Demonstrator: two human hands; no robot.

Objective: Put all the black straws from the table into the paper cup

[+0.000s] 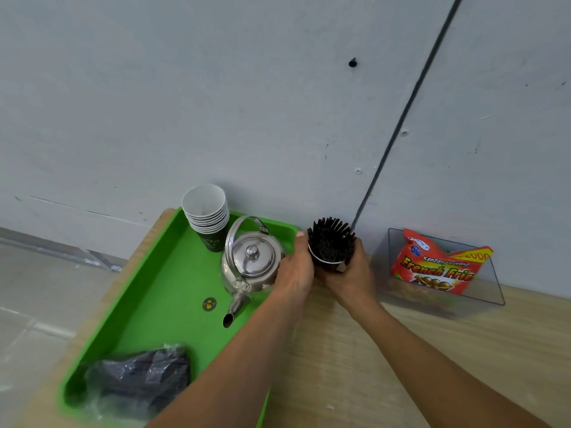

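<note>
A bundle of black straws (331,239) stands upright in a dark paper cup (328,263) with a white rim, close to the wall on the wooden table. My left hand (295,268) is pressed against the cup's left side, thumb up. On the other side, my right hand (350,274) wraps around the cup from below and from the right. Both hands hold the cup, and most of its body is hidden by my fingers. No loose straws show on the table.
Left of the cup lies a green tray (160,304) holding a steel kettle (251,265), a stack of paper cups (207,214) and a plastic bag of dark items (139,378). A clear holder with a red French fries packet (438,267) stands at the right.
</note>
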